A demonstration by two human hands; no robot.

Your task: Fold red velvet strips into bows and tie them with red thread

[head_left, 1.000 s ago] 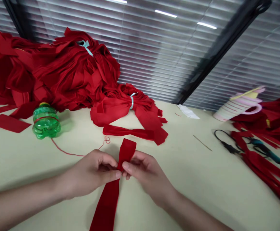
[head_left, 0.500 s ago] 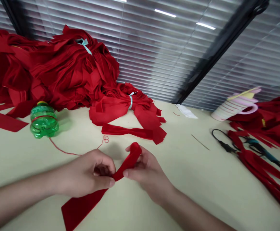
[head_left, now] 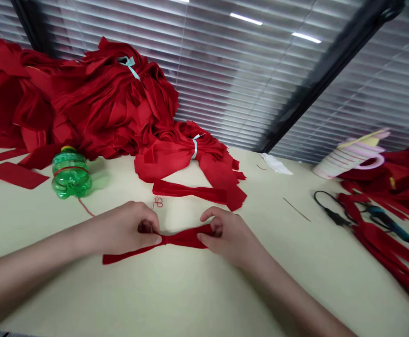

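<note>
A red fabric strip (head_left: 183, 238) lies sideways across the cream table (head_left: 197, 299), gathered narrow near its middle. My left hand (head_left: 127, 229) is closed in a pinch on the gathered part, with the strip's flat tail running out to the left under it. My right hand (head_left: 228, 236) is closed on the strip's right end, thumb and fingers pressed on the cloth. A thin red thread (head_left: 157, 202) lies on the table just beyond my left hand.
A big heap of red fabric (head_left: 85, 103) fills the back left, with a tied bundle (head_left: 190, 157) in front. A green plastic bottle bottom (head_left: 70, 174) stands left. Scissors (head_left: 383, 217), red strips (head_left: 390, 252) and a tape roll stack (head_left: 352, 154) lie right.
The strip has swung from pointing away from me to lying sideways. My hands have moved apart along it, the right one drawing its end out to the right.
</note>
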